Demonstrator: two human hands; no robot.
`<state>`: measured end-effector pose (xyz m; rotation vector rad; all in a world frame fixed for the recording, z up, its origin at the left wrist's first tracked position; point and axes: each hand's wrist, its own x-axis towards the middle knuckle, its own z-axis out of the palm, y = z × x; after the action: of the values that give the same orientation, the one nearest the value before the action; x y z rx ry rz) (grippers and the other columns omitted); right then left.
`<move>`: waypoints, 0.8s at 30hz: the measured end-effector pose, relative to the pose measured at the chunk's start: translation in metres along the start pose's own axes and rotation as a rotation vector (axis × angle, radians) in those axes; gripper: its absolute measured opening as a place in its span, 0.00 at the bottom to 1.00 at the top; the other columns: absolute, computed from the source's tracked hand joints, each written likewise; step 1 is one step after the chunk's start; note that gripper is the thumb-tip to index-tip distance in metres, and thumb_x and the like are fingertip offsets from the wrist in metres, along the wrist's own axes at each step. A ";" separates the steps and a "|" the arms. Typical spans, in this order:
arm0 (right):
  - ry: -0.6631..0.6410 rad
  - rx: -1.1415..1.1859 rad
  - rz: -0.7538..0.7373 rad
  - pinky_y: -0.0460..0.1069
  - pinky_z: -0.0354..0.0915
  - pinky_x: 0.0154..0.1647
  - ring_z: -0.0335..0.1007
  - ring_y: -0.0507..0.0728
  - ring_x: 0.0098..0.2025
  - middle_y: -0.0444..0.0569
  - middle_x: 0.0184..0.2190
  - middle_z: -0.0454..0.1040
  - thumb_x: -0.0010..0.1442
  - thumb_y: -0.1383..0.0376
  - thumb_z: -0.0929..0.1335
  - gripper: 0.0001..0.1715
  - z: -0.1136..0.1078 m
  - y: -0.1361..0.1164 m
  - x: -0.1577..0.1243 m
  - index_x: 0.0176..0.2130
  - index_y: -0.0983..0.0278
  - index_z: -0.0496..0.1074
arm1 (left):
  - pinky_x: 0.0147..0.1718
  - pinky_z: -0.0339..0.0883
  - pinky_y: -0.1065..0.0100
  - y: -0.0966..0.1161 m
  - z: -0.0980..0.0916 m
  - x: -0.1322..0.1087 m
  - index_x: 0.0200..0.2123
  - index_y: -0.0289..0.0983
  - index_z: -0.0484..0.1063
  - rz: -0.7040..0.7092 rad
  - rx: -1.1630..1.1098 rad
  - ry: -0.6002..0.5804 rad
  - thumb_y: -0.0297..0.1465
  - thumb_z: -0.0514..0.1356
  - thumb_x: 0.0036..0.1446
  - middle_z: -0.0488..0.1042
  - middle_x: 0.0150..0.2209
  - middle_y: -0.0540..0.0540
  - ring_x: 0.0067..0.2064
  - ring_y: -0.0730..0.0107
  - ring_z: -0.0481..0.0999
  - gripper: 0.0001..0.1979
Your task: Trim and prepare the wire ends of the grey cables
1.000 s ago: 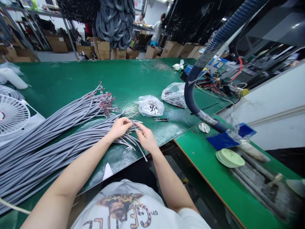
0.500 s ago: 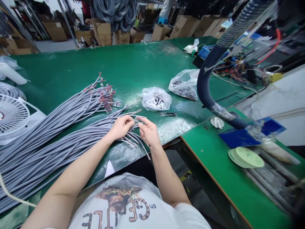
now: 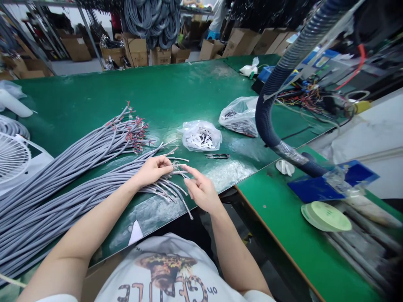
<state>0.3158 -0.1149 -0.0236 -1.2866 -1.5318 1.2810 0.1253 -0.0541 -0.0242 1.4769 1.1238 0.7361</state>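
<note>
My left hand (image 3: 154,168) is closed, pinching the stripped ends of a grey cable from the near bundle of grey cables (image 3: 78,193) on the green table (image 3: 176,92). My right hand (image 3: 201,191) hovers just right of those ends, index finger stretched toward them, other fingers loosely curled, nothing visible in it. A second bundle of grey cables (image 3: 94,151) with red-tipped ends lies behind.
A clear bag of small white parts (image 3: 201,136) and small snips (image 3: 217,156) lie beyond my hands. A second bag (image 3: 239,111), a thick corrugated hose (image 3: 267,109), a white fan (image 3: 12,157) at left, and a pale green disc (image 3: 325,216) on the right bench.
My right hand has drawn back toward me from the cable ends and opened its fingers. My left hand stays pinched on the wires. The camera tilted slightly.
</note>
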 end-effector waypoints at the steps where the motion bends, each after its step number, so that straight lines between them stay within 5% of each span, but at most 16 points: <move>1: -0.004 0.002 -0.008 0.44 0.54 0.19 0.51 0.47 0.15 0.35 0.13 0.57 0.61 0.63 0.62 0.26 0.001 -0.001 0.001 0.57 0.69 0.65 | 0.25 0.54 0.73 0.000 -0.001 0.000 0.27 0.33 0.68 0.005 -0.022 -0.007 0.37 0.62 0.47 0.66 0.22 0.53 0.23 0.78 0.61 0.12; 11: 0.024 0.028 -0.036 0.43 0.49 0.17 0.50 0.46 0.14 0.35 0.13 0.57 0.59 0.63 0.63 0.24 0.012 0.007 0.013 0.53 0.70 0.68 | 0.24 0.54 0.74 -0.003 0.003 -0.003 0.28 0.33 0.68 0.028 -0.033 -0.007 0.36 0.63 0.48 0.65 0.22 0.53 0.23 0.79 0.61 0.11; 18: 0.069 0.564 0.118 0.42 0.44 0.12 0.42 0.44 0.10 0.31 0.10 0.55 0.54 0.60 0.68 0.27 0.024 0.011 0.026 0.52 0.68 0.67 | 0.26 0.54 0.73 -0.004 -0.001 -0.002 0.28 0.33 0.68 0.046 -0.070 -0.012 0.35 0.63 0.48 0.65 0.23 0.53 0.24 0.78 0.61 0.11; 24: 0.479 0.636 -0.031 0.40 0.44 0.13 0.41 0.43 0.11 0.29 0.11 0.51 0.54 0.62 0.69 0.22 -0.017 0.014 0.025 0.49 0.64 0.67 | 0.29 0.58 0.73 -0.013 -0.011 -0.001 0.28 0.33 0.69 0.022 -0.391 -0.062 0.35 0.67 0.45 0.72 0.27 0.49 0.27 0.78 0.67 0.14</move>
<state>0.3301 -0.0869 -0.0348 -1.0346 -0.7203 1.1901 0.1118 -0.0510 -0.0339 1.1729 0.8590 0.8641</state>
